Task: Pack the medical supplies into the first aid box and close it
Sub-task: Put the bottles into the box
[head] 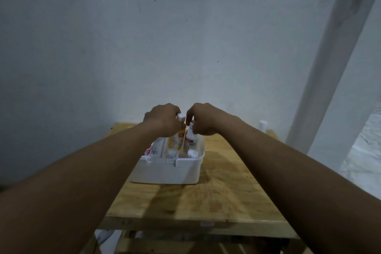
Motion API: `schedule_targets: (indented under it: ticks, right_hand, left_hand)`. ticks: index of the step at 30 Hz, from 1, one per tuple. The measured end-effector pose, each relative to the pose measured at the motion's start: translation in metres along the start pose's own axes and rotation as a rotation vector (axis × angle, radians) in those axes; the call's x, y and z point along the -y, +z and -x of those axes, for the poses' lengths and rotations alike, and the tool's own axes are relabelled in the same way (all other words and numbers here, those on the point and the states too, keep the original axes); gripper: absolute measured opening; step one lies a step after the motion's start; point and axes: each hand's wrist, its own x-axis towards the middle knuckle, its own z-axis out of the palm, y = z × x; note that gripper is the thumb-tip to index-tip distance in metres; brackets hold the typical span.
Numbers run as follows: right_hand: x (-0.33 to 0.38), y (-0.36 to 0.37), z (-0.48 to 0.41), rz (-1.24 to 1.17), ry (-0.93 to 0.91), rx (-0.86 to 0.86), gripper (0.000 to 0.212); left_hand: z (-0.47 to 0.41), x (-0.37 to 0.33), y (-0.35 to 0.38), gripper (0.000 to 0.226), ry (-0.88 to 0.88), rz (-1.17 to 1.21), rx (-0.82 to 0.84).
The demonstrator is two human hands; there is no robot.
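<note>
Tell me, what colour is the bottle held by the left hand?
Yellow, with a white cap: the bottle under the left hand, head view.

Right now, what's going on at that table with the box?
A person is packing bottles into an open white first aid box on a wooden table. The left hand grips a yellow bottle near its white cap, and the right hand holds a white bottle marked 70%; both bottles stand partly inside the box. Two more white caps show nearer the front wall. Another bottle waits at the table's far right edge. No lid is on the box yet.
</note>
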Motion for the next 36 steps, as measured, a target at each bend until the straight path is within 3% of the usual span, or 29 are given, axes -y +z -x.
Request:
schedule_targets:
  ticks: [8,25,36]
  right_hand:
    - [-0.007,0.014,-0.004,-0.006,0.046,-0.004,0.043]
    - [-0.014,0.022,-0.006,-0.008,0.017,-0.031,0.035]
    - [-0.013,0.017,0.003,-0.02,0.03,-0.041,0.047]
  left_hand:
    - [-0.002,0.007,0.009,0.036,-0.015,-0.144,0.021]
    - [0.0,0.004,0.015,0.03,0.03,-0.25,0.013]
    - [0.011,0.012,0.012,0.04,0.015,-0.114,0.009]
